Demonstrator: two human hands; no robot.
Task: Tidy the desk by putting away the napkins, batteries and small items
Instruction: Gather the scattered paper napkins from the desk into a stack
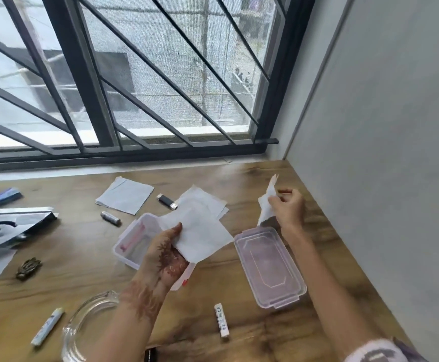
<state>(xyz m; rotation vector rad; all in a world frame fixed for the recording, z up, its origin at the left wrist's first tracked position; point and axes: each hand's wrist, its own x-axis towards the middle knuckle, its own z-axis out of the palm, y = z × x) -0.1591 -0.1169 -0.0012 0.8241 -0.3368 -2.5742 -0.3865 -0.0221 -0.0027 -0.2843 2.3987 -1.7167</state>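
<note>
Head view, the only feed I have. Left hand (167, 253) is above the clear box (132, 241), thumb on top of a flat napkin (200, 231), fingers curled under it: a firm hold. The sheet fans out to the right, past the box's right edge and over the desk (82, 257).

Right hand (289, 207) is raised near the wall, fingertips pinching a drooping napkin (266, 205). It hangs in the air above the far end of the lid (268, 267).

The lid lies flat on the desk just right of the box; I can't tell if they touch. The box is open, with pink clips on its edges and something pink inside along the left wall. I can't tell what it is.

Two more napkins lie flat on the desk: a far napkin (125, 195) near the window, and a half-hidden napkin (208, 202) behind the held sheet. Between them is a small black item with a silver end (166, 201).

Three batteries are loose on the desk:
- far battery (110, 218), just beyond the box's left corner
- near battery (221, 320), in front of the lid
- left battery (47, 326), beside a glass dish (82, 325)

The left side also has a brass ornament (29, 267), a shiny metal holder (9, 226) and a blurred blue item (6, 196). A patterned sleeve (377, 351) shows at bottom right.
</note>
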